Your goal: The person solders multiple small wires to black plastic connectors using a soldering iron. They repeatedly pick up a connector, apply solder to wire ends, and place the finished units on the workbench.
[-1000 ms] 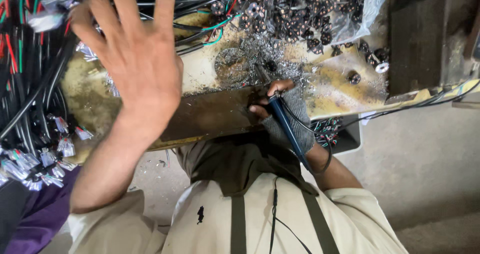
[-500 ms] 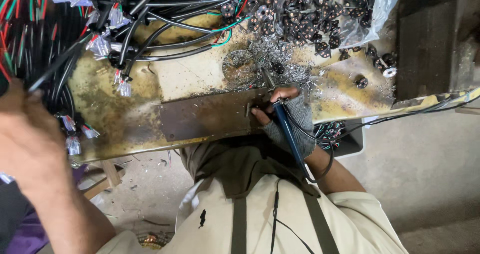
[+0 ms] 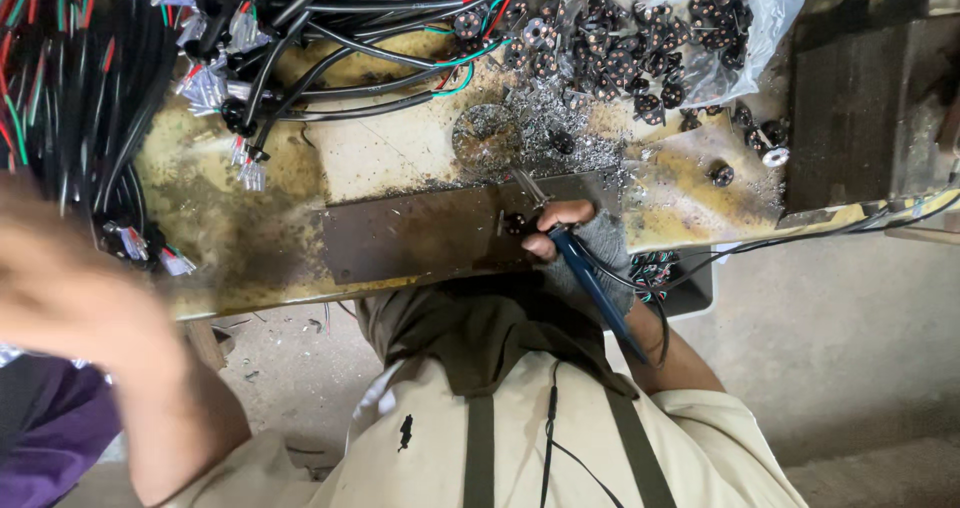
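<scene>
At the near edge of the stained yellow workbench (image 3: 400, 158), the person's right hand (image 3: 575, 238), in a grey fingerless glove, is clenched around a blue-handled soldering iron (image 3: 585, 273). Its metal tip points away toward the far side and rests by a small round black part (image 3: 514, 223) lying on the dark metal plate (image 3: 420, 233). A black cord runs from the handle back past the wrist.

Just beyond the plate sits a scatter of silvery solder scraps (image 3: 560, 128). Farther off to the right, a clear plastic bag (image 3: 740, 38) spills more of the round black parts, a few of them loose on the bench.

Over on the left, the left hand (image 3: 70, 298) is raised close to the camera and blurred; I cannot tell whether its fingers are closed or loose, and it touches nothing I can make out. Behind it, a thick tangle of black, red and green wires (image 3: 120, 78) with small clear connectors covers the far left of the bench.
</scene>
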A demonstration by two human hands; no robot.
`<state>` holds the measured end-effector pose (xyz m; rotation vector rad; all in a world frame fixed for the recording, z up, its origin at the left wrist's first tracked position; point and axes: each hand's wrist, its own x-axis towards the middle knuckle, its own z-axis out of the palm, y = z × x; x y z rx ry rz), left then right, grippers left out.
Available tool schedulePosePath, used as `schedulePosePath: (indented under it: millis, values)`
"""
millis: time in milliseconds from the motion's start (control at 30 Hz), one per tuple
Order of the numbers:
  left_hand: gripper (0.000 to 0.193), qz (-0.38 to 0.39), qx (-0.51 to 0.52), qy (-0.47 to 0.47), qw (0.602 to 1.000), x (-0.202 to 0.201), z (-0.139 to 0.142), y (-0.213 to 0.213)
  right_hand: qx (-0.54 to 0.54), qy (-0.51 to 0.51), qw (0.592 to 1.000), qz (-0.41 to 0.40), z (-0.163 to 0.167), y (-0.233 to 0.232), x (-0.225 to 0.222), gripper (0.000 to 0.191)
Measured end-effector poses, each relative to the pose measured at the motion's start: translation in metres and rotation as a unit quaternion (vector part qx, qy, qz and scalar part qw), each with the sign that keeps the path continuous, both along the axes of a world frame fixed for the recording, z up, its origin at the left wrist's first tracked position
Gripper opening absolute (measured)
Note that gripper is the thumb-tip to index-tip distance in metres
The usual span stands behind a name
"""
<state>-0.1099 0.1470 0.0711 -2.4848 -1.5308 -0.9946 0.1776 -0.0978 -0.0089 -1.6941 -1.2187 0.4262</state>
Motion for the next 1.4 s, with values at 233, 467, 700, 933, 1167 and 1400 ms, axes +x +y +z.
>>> schedulePosePath:
  millis: [233,467,700,933,1167,1400]
  values:
    - [0.028,-0.396,-0.497,-0.042,0.771,0.089,-0.048,-0.125,0.022,0.384,0.92,-0.075,0.006,-0.012,0.002,0.045]
    - [0.026,-0.306,-0.635,0.005,0.71,0.118,-0.021,-0.109,-0.029,0.363,0.929,-0.062,0.011,-0.006,0.002,0.047]
    - [0.011,-0.342,-0.422,-0.232,0.807,0.117,-0.042,-0.123,-0.061,-0.042,0.997,-0.037,0.023,-0.001,0.004,0.05]
    - [0.012,-0.265,-0.339,-0.233,0.872,0.121,-0.057,-0.13,-0.069,0.23,0.968,-0.07,-0.002,-0.008,-0.004,0.057]
    - [0.012,-0.294,-0.356,-0.237,0.855,0.118,-0.063,-0.134,-0.039,0.196,0.979,-0.028,-0.018,-0.01,-0.002,0.057]
    - [0.012,-0.331,-0.316,-0.202,0.866,0.117,-0.059,-0.131,-0.062,0.095,0.994,0.002,-0.001,-0.003,0.003,0.054]
